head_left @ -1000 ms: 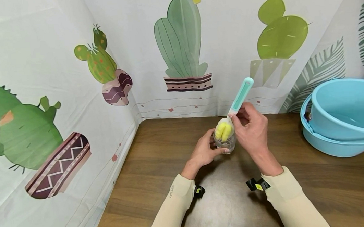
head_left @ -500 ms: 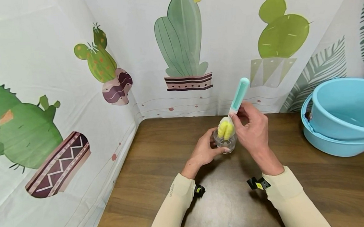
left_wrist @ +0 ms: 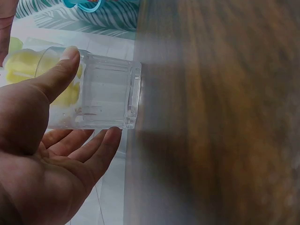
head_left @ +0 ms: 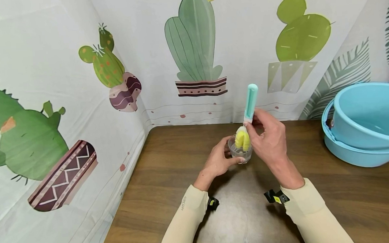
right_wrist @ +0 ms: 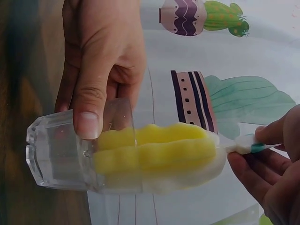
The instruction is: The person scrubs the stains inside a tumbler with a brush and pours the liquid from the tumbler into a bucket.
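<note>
My left hand (head_left: pixel 218 160) grips a clear plastic cup (right_wrist: pixel 58 150), its thumb on the near side and fingers round the far side. In the left wrist view the cup (left_wrist: pixel 108 93) stands upright with its base at the tabletop. My right hand (head_left: pixel 269 143) pinches the neck of a sponge bottle brush between thumb and fingers. The brush's teal handle (head_left: pixel 251 100) points up above the hand. Its yellow and white sponge head (right_wrist: pixel 173 150) is partly inside the cup, with the upper part above the rim.
A light blue bucket (head_left: pixel 369 112) sits in a matching blue basin (head_left: pixel 351 157) on the right of the brown wooden table (head_left: pixel 169 152). A white cloth with printed cacti (head_left: pixel 195 44) hangs behind the table and along its left side.
The brush handle has swung left to nearly upright, and the sponge head has shifted slightly right and lower into the cup. The left hand and cup have stayed in place.
</note>
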The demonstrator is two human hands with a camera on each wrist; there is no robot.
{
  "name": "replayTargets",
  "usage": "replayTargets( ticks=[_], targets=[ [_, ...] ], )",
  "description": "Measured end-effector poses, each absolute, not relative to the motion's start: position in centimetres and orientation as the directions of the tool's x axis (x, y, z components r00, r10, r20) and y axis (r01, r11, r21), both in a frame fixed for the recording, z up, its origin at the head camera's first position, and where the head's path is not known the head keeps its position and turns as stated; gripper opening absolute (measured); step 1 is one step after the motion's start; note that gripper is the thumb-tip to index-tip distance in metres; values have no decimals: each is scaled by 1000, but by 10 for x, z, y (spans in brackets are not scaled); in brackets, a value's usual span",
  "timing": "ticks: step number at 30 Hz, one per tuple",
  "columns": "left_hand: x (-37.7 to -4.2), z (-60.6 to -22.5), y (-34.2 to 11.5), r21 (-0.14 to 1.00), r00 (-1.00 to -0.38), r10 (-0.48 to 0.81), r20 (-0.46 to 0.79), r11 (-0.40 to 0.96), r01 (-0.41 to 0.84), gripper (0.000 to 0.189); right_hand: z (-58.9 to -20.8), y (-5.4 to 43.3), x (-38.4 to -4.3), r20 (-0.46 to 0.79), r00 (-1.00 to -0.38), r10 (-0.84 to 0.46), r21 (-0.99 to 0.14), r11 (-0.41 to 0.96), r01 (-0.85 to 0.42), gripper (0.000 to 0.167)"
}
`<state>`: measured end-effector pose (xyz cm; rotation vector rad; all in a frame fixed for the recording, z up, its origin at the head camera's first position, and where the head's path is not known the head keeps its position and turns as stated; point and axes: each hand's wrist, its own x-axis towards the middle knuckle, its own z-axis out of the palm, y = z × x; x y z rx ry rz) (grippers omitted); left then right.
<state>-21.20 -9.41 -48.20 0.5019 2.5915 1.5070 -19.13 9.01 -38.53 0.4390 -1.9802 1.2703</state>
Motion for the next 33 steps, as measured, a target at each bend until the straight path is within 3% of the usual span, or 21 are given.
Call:
replayTargets(
  ticks=[18, 33],
  targets=[
    [-210, -479, -94, 863, -941, 329, 76, 450, 227, 82, -377, 91, -182, 685, -723, 84, -670, 461, -581, 23],
    [-208, -478, -92, 862, -947, 315, 59, 462, 207, 84, -378, 89, -182, 643, -752, 145, -726, 427, -539, 18]
  ],
)
